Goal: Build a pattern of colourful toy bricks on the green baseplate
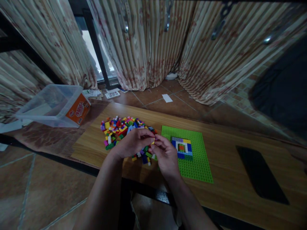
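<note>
My left hand (133, 143) and my right hand (167, 156) meet above the edge of a heap of loose toy bricks (120, 127). Their fingertips pinch a small yellow toy brick (153, 141), mostly hidden by the fingers. A speck of purple shows beside it; I cannot tell whether it is a second brick. Just right of my right hand lies a green baseplate (199, 163). On it stands a square build of toy bricks (188, 147), with blue, grey, yellow and green on the outside, a white ring within and red and green at the centre.
A clear plastic bin (55, 111) with an orange label stands at the table's left end. At the right, a flat black rectangular object (261, 174) rests on the wooden table (225, 166). Curtains (153, 48) hang behind, and a white paper (167, 98) is on the tiled floor.
</note>
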Demonstrator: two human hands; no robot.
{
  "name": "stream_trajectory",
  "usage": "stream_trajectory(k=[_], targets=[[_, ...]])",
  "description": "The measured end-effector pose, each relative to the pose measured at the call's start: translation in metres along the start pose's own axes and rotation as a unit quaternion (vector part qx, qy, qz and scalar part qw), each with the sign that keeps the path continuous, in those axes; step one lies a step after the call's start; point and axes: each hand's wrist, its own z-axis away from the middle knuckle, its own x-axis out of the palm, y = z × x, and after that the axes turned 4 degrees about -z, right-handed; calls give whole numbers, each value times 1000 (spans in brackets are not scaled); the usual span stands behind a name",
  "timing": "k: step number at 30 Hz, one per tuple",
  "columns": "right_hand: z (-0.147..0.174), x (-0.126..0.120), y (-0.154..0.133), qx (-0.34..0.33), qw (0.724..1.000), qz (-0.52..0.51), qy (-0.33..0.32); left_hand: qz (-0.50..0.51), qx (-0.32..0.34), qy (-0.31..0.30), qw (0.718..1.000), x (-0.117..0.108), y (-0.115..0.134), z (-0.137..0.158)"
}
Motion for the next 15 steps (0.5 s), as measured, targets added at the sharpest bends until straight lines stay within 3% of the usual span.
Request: stream_trajectory(k=[5, 15], targets=[[2, 0, 1, -16, 999, 41, -4, -23, 4, 4, 1000, 0, -3, 0], [-4, -15, -6, -90, 981, 170, 13, -71, 5, 83, 994, -10, -2, 5]])
